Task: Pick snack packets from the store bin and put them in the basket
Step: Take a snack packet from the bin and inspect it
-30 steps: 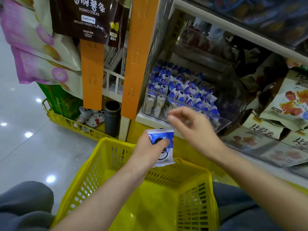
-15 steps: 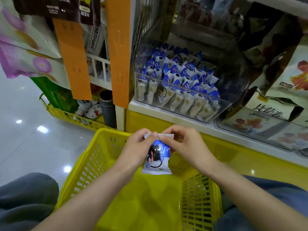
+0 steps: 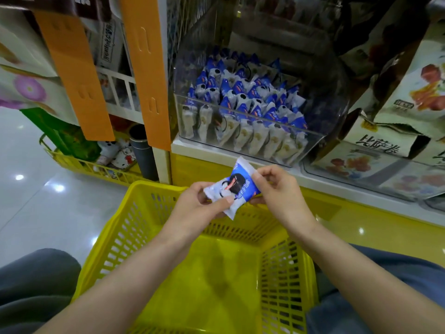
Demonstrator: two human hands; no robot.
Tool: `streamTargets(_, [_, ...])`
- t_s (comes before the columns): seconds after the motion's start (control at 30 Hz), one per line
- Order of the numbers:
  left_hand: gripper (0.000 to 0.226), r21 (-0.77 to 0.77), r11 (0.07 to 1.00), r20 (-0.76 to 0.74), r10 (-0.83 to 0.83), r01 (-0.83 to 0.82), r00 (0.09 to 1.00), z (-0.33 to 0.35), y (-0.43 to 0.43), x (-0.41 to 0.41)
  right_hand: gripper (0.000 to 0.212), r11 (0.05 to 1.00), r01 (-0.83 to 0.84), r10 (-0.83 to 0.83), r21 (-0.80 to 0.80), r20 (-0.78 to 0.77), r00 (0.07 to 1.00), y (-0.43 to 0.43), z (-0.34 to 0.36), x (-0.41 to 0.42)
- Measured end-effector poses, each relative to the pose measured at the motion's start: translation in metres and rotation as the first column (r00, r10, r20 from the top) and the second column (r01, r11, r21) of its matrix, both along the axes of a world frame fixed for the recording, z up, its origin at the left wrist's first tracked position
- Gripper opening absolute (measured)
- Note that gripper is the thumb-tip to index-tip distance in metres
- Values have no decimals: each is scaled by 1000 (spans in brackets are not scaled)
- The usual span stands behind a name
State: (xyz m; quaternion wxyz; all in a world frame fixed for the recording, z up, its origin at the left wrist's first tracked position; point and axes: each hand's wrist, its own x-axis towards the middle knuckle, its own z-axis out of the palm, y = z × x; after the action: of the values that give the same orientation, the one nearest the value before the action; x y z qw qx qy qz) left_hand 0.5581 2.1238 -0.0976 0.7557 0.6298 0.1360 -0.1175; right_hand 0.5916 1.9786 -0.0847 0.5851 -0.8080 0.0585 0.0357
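Blue-and-white foil, the snack packet (image 3: 232, 189) hangs tilted between my two hands, in the air over the far rim of the basket. My left hand (image 3: 195, 206) pinches its white lower end at seven o'clock, thumb on top. My right hand (image 3: 277, 189) pinches its blue upper side at three o'clock, fingers curled. A dark round biscuit is printed on its face.

Toward six o'clock the yellow plastic basket (image 3: 284, 285) stands open between my knees, its walls latticed. At twelve o'clock the clear store bin (image 3: 325, 104) rests on the white shelf (image 3: 337, 186), packed with rows of packets (image 3: 240, 92) of the same kind, mostly upright. At two o'clock lie printed cartons (image 3: 385, 141). At ten o'clock two orange strips (image 3: 147, 68) hang down, and at nine o'clock the glossy floor (image 3: 48, 201) shows light spots.
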Motion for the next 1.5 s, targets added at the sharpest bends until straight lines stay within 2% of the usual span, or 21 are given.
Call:
streamTargets(0.1, [28, 22, 996, 92, 86, -88, 992, 0, 6, 1, 15, 975, 2, 31, 222, -146, 989, 1, 1, -3])
streamTargets(0.17, [22, 26, 988, 109, 148, -152, 983, 1, 9, 2, 9, 975, -94, 135, 203, -200, 970, 2, 1, -7])
streamTargets(0.23, [14, 44, 985, 142, 160, -168, 977, 1, 11, 2, 18, 966, -252, 259, 62, -247, 934, 3, -1, -11])
streamTargets(0.27, [12, 56, 985, 159, 152, -163, 976, 1, 11, 2, 24, 941, -334, 311, -60, -241, 919, 3, -2, -12])
streamTargets(0.33, [13, 68, 987, 178, 129, -143, 976, 0, 12, 1, 34, 861, -416, 384, -292, -162, 909, 4, -1, -14])
streamTargets(0.37, [13, 73, 989, 182, 114, -129, 977, 0, 11, 1, 35, 843, -424, 413, -330, -106, 904, 5, 0, -15])
streamTargets(0.43, [14, 101, 991, 192, 70, -91, 979, 0, 10, 1, 27, 864, -414, 429, -286, -11, 903, 7, 3, -17])
streamTargets(0.57, [17, 190, 982, 216, -59, 17, 975, 0, 6, -1, 1, 913, -319, 360, -252, 135, 923, 8, 4, -16])
streamTargets(0.7, [17, 214, 976, 213, -85, 38, 973, 0, 6, 0, 8, 936, -259, 303, -239, 167, 938, 9, 2, -15])
streamTargets(0.8, [17, 122, 992, 178, -64, 42, 982, 3, 7, -1, 9, 955, -229, 263, -190, 183, 947, 10, 1, -15])
streamTargets(0.97, [14, 38, 999, 116, -32, 28, 993, 3, 6, -2, 9, 945, -221, 279, -242, 242, 929, 11, 3, -18])
streamTargets(1.03, [17, 51, 999, 51, -9, 6, 999, 3, 5, -2, 13, 971, -176, 207, -161, 201, 957, 9, 3, -15])
streamTargets(1.13, [29, 205, 979, -40, 13, -5, 999, 0, 7, 0, 18, 994, -105, 105, -9, 150, 983, 8, 3, -12])
streamTargets(1.2, [26, 353, 935, -29, 40, -27, 999, -4, 10, 3, 20, 991, -122, 131, -54, 231, 964, 9, 3, -14])
streamTargets(1.27, [16, 386, 923, -28, 13, -1, 1000, -6, 13, 4, 16, 965, -188, 241, -182, 333, 911, 11, 3, -19])
streamTargets(1.3, [17, 330, 944, -52, 5, 13, 999, -6, 12, 6, 11, 942, -224, 307, -251, 373, 875, 11, 2, -21])
streamTargets(1.37, [31, 83, 996, -163, 37, -24, 986, -1, 10, 8, 4, 882, -270, 428, -388, 417, 802, 10, -1, -24])
streamTargets(1.43, [47, -196, 975, -268, 52, -108, 962, 4, 11, 9, 7, 824, -277, 507, -494, 426, 749, 9, -2, -25])
streamTargets(1.5, [52, -373, 920, -274, 11, -117, 962, 4, 15, 9, 15, 755, -258, 581, -602, 433, 689, 9, -2, -26])
